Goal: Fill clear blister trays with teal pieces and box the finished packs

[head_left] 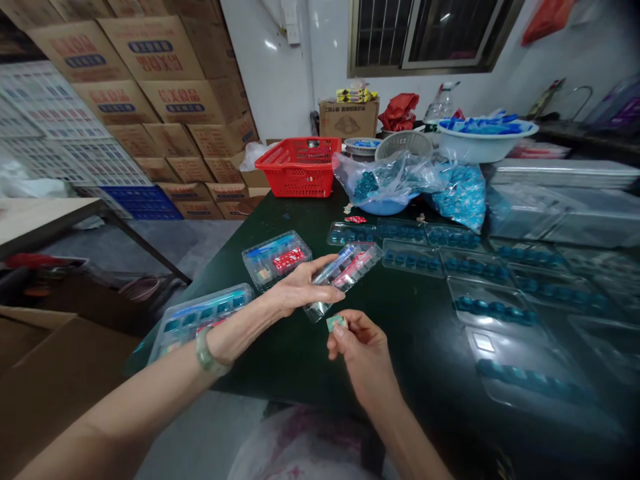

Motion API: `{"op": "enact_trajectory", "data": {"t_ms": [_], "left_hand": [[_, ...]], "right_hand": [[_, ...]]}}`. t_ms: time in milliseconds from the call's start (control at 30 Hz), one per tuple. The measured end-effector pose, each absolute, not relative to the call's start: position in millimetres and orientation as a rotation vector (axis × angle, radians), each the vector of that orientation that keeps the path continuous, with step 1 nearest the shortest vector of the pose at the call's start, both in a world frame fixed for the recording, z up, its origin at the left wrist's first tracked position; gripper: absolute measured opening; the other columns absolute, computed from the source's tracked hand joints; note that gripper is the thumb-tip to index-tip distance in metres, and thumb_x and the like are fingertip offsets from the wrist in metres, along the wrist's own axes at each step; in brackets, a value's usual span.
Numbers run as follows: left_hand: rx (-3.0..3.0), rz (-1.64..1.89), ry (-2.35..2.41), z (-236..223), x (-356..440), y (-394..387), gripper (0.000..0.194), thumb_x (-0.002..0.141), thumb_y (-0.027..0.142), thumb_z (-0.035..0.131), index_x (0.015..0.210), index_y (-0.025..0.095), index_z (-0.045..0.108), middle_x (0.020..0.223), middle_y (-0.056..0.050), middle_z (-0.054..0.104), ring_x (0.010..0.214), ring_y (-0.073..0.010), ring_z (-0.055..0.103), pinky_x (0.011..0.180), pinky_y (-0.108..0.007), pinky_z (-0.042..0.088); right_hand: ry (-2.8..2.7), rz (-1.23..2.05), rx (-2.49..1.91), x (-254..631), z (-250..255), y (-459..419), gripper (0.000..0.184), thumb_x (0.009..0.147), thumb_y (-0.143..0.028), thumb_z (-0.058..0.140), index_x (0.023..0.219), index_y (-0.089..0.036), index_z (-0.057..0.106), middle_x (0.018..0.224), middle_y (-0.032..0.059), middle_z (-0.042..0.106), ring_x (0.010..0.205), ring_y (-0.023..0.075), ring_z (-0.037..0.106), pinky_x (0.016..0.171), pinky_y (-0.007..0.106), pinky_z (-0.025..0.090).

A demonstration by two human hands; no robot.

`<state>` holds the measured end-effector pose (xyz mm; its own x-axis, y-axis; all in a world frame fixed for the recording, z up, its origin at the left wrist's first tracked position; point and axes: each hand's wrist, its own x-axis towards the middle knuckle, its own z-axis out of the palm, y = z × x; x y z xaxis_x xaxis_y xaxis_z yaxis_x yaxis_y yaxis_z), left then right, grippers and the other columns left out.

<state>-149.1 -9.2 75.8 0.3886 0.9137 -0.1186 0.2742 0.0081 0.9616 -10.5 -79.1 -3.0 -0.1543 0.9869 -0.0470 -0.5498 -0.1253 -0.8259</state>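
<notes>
My left hand (305,287) grips a clear plastic tray (357,267) by its near left side, fingers beneath and thumb on top. A blue strip and a red packet lie in that tray. Just below its near corner, my right hand (363,347) pinches a small pale green and pink block (337,323) between thumb and fingers. To the left, a filled tray (277,259) rests on the dark green table, holding a blue strip, a red dotted packet and a small block. Another filled tray (200,313) is partly covered by my left forearm.
Several clear trays with teal pieces (495,310) spread across the table's right side. Behind them stand a red basket (300,170), a bag of teal pieces (380,183), a blue patterned bag (463,200) and stacked clear trays (555,210). Cardboard boxes (165,100) are piled at the back left.
</notes>
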Motion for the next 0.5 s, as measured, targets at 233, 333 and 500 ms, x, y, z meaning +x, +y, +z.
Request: {"op": "enact_trajectory", "data": {"t_ms": [233, 333, 500], "left_hand": [[2.206, 0.442, 1.589, 31, -154, -31, 0.099, 0.044, 0.042, 0.075, 0.132, 0.021, 0.034, 0.119, -0.017, 0.043, 0.106, -0.0379, 0.042, 0.089, -0.055, 0.031], [2.338, 0.213, 1.580, 22, -151, -43, 0.109, 0.039, 0.052, 0.075, 0.134, 0.021, 0.031, 0.131, -0.022, 0.030, 0.119, -0.0456, 0.025, 0.092, -0.065, 0.019], [2.124, 0.561, 1.476, 45, -166, -63, 0.087, 0.056, 0.050, 0.071, 0.131, 0.022, 0.037, 0.133, -0.018, 0.033, 0.121, -0.0385, 0.027, 0.095, -0.061, 0.021]], "right_hand": [[-0.758, 1.285, -1.158, 55, -16, -88, 0.025, 0.066, -0.029, 0.072, 0.087, -0.020, 0.061, 0.072, 0.0001, 0.058, 0.058, 0.0092, 0.049, 0.052, 0.022, 0.039], [-0.839, 1.288, -1.210, 60, -5, -83, 0.027, 0.060, -0.030, 0.075, 0.081, -0.021, 0.061, 0.067, -0.0011, 0.055, 0.051, 0.0080, 0.042, 0.044, 0.021, 0.034], [-1.093, 1.393, -1.197, 19, 17, -63, 0.023, 0.060, -0.033, 0.074, 0.074, -0.018, 0.063, 0.059, -0.0022, 0.052, 0.047, 0.0064, 0.039, 0.040, 0.019, 0.029]]}}
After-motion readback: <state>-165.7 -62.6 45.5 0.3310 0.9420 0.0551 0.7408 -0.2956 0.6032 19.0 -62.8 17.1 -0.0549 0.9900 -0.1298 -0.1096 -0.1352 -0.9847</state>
